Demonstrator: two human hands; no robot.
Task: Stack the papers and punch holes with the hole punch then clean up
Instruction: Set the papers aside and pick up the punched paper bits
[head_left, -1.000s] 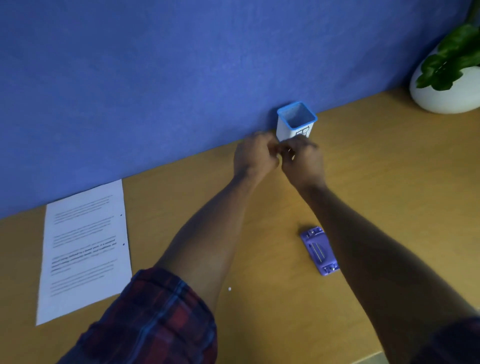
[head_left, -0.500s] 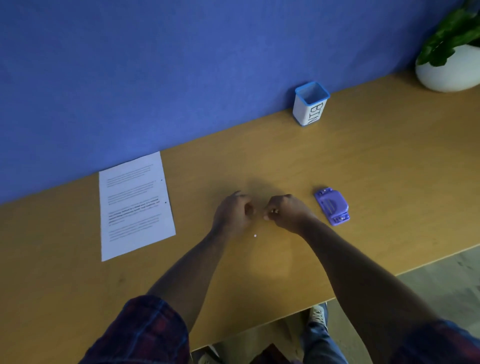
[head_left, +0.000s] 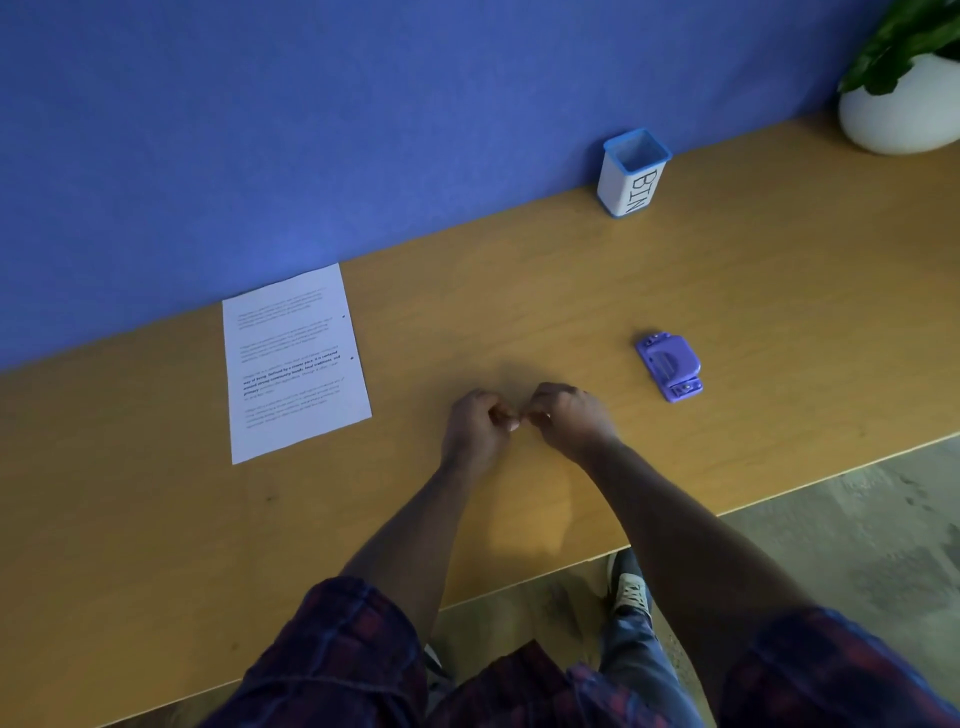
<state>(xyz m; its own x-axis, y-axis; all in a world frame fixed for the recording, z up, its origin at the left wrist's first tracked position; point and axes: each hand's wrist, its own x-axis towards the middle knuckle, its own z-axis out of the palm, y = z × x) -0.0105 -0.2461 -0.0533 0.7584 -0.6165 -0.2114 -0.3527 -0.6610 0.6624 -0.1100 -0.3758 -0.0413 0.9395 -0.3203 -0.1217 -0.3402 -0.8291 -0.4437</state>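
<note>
left hand (head_left: 475, 428) curled | right hand (head_left: 569, 418) curled, maybe pinching | desk (head_left: 519, 291)

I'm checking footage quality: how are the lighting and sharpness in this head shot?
Head view: dim with a blue cast; soft shadow on the desk ahead of the left hand and right hand; the bin's lettering reads, the papers' print mostly blurs; the desk edge bows from wide-angle distortion.

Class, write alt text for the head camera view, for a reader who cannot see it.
Two hands, left hand and right hand, meet fingertip to fingertip, fingers curled, low over a wooden desk. A printed paper lies left, a purple hole punch right, a small bin at the blue wall.
</note>
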